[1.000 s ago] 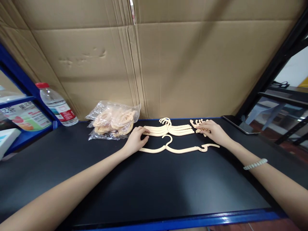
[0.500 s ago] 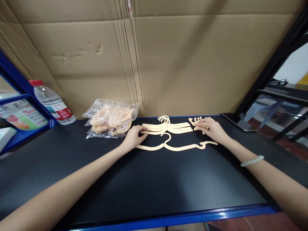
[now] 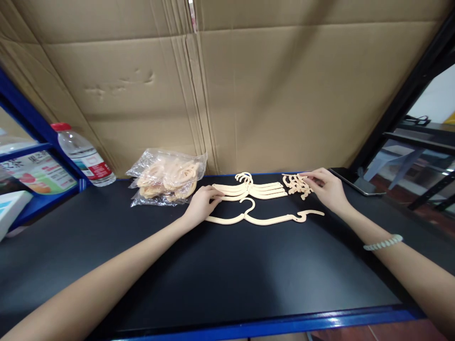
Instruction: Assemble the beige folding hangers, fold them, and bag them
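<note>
Lone hanger (image 3: 263, 218) lies crosswise on desk (image 3: 227, 279), between both hands.
Left hand (image 3: 202, 204) rests loosely at its left tip; right hand (image 3: 329, 189) pinches small clips (image 3: 297, 184), just beyond its right end.

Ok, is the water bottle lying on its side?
No, the water bottle stands upright with its red cap on top, at the far left of the black table.

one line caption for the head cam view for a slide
Left hand rests on the end of stacked cream hangers, right hand fingers a pile of small clips, a single hanger lying nearer on the black tabletop.
</note>
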`<state>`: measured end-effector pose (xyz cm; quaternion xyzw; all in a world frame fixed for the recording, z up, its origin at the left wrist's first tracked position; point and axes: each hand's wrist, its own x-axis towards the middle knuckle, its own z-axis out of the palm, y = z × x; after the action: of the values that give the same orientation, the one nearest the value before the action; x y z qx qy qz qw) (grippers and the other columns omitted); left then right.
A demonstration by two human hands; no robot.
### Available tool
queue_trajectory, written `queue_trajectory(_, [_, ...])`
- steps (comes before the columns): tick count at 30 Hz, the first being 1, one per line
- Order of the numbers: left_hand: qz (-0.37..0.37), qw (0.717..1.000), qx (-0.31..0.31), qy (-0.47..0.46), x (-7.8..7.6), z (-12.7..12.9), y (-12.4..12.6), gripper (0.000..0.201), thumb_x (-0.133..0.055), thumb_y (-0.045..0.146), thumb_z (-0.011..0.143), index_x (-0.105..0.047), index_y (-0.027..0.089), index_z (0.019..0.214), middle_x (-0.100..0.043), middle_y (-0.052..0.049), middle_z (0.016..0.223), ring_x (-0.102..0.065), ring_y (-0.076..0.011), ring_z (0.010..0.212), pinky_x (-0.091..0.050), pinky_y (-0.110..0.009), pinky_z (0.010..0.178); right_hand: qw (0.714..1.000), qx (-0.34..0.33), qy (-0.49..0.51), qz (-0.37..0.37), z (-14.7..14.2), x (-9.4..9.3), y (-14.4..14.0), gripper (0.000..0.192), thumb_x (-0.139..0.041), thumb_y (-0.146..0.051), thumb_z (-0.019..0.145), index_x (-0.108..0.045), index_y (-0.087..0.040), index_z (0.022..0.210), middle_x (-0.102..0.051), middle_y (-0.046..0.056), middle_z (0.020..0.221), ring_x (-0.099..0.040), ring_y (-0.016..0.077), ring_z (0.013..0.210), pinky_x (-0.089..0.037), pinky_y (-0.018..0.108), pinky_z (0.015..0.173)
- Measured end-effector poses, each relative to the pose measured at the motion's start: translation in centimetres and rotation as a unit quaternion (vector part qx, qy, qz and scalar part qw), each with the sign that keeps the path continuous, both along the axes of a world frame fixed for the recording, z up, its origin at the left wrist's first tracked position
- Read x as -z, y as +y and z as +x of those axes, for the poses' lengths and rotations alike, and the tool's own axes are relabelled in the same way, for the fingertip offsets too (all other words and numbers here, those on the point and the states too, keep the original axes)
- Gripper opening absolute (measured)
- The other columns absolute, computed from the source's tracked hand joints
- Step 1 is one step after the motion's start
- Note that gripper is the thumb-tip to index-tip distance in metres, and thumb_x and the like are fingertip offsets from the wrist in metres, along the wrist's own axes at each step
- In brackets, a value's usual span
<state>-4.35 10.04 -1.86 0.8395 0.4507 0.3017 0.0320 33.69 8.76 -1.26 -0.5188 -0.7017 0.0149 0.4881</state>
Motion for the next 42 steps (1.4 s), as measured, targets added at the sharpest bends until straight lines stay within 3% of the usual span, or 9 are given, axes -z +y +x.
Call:
queue_trajectory(8, [0.034,0.999,-0.005,-0.008,-0.6,0.3,-1.0,0.011,-0.058,0.012,0.081,-0.064,0.02,0.084,-0.066,-0.005,0.087,-0.059,-0.0231,0.087,-0.048,-0.039,0.081,0.992,-0.004,0.114,-0.06,-0.6,-1.5,-1.1,0.027,-0.06,-0.044,0.081,-0.07,-0.021,0.094,-0.063,0.004,0.073,-0.058,0.0176,0.063,-0.048,0.031,0.057])
queue_trajectory(12, [0.043,0.999,-0.021,-0.021,-0.5,0.4,-1.6,0.008,-0.057,0.013,0.082,-0.059,0.021,0.084,-0.063,-0.003,0.082,-0.058,-0.0222,0.082,-0.049,-0.036,0.074,0.982,-0.04,0.166,-0.082,-1.2,-1.8,-1.6,0.029,-0.059,-0.045,0.083,-0.066,-0.021,0.097,-0.058,-0.001,0.058,-0.056,0.0154,0.055,-0.046,0.028,0.055])
queue_trajectory(15, [0.043,0.998,-0.028,-0.029,-0.3,0.5,-1.9,0.007,-0.057,0.014,0.083,-0.057,0.021,0.084,-0.061,-0.003,0.082,-0.057,-0.0203,0.078,-0.05,-0.033,0.07,0.971,-0.077,0.205,-0.095,-2.0,-2.0,-2.0,0.028,-0.06,-0.046,0.082,-0.064,-0.022,0.095,-0.06,-0.001,0.061,-0.058,0.0152,0.057,-0.047,0.028,0.057])
queue_trajectory(21, [0.028,0.997,-0.035,-0.061,-0.3,0.8,-2.5,0.007,-0.059,0.014,0.081,-0.057,0.021,0.082,-0.059,-0.002,0.082,-0.057,-0.0181,0.076,-0.049,-0.031,0.07,0.924,-0.115,0.33,-0.157,-3.8,-2.1,-2.9,0.031,-0.067,-0.05,0.075,-0.069,-0.019,0.082,-0.066,0.006,0.077,-0.062,0.0175,0.067,-0.049,0.028,0.054])
queue_trajectory(28, [0.018,0.996,-0.026,-0.089,-0.3,0.8,-2.6,0.011,-0.059,0.012,0.079,-0.056,0.021,0.075,-0.059,0.0,0.077,-0.056,-0.0175,0.073,-0.046,-0.03,0.068,0.856,-0.162,0.435,-0.229,-4.1,-1.7,-3.0,0.042,-0.082,-0.036,0.062,-0.062,-0.025,0.097,-0.069,0.003,0.081,-0.063,0.0166,0.07,-0.054,0.032,0.064])
queue_trajectory(35, [0.001,0.996,-0.033,-0.087,-0.2,0.7,-2.4,0.011,-0.06,0.01,0.079,-0.057,0.02,0.075,-0.059,0.0,0.076,-0.055,-0.0172,0.073,-0.044,-0.03,0.068,0.856,-0.143,0.407,-0.285,-3.7,-1.3,-2.9,0.032,-0.081,-0.04,0.063,-0.067,-0.02,0.084,-0.068,0.008,0.1,-0.061,0.0238,0.099,-0.053,0.033,0.075])
queue_trajectory(42, [0.009,0.997,-0.033,-0.073,-0.2,0.7,-2.4,0.013,-0.061,0.007,0.078,-0.057,0.019,0.075,-0.059,0.0,0.076,-0.055,-0.0168,0.074,-0.043,-0.028,0.068,0.832,-0.175,0.377,-0.366,-3.4,-1.0,-2.7,0.033,-0.083,-0.044,0.06,-0.064,-0.018,0.07,-0.061,0.002,0.083,-0.055,0.0159,0.086,-0.048,0.029,0.077])
